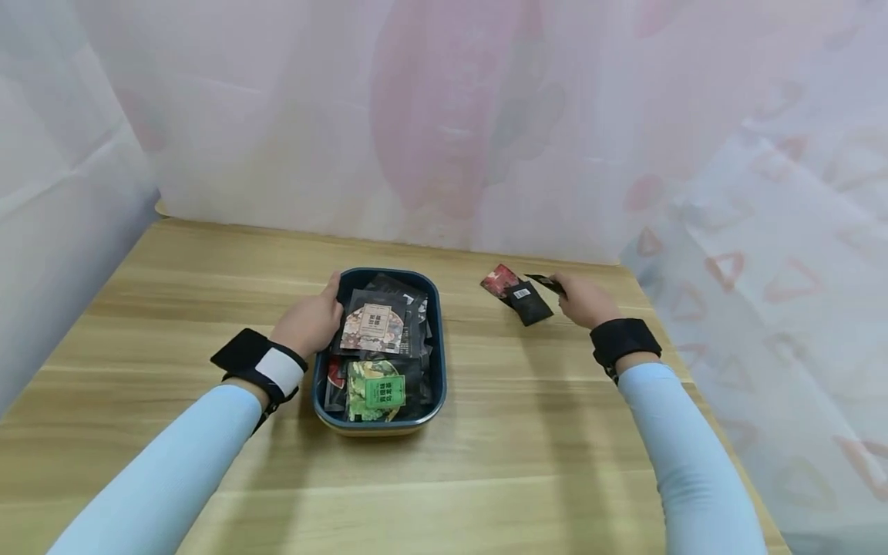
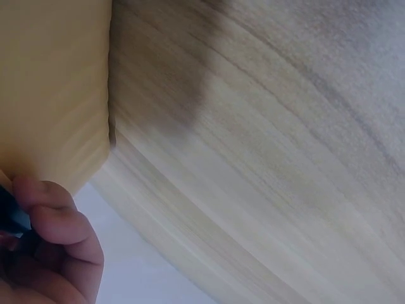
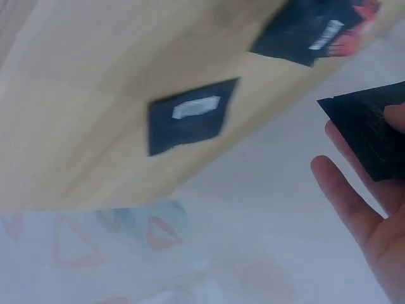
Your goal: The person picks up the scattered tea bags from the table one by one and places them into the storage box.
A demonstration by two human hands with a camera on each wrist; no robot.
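Observation:
A dark blue tray [image 1: 438, 339] sits mid-table, filled with several snack packets, among them a brown-labelled one [image 1: 375, 327] and a green one [image 1: 378, 389]. My left hand [image 1: 314, 320] grips the tray's left rim, thumb over the edge; in the left wrist view its curled fingers [image 2: 57, 234] lie against the tray's yellowish outer wall [image 2: 50, 95]. My right hand [image 1: 579, 299] pinches a small black packet [image 1: 544, 282] [image 3: 373, 130] just above the table. Beside it lie a black packet [image 1: 529, 303] and a red packet [image 1: 500, 279].
The wooden table [image 1: 208, 293] is enclosed by sheer patterned curtains [image 1: 763, 231] at the back and both sides. The right wrist view shows another black packet with a white label [image 3: 190, 120] lying on the table near its right edge.

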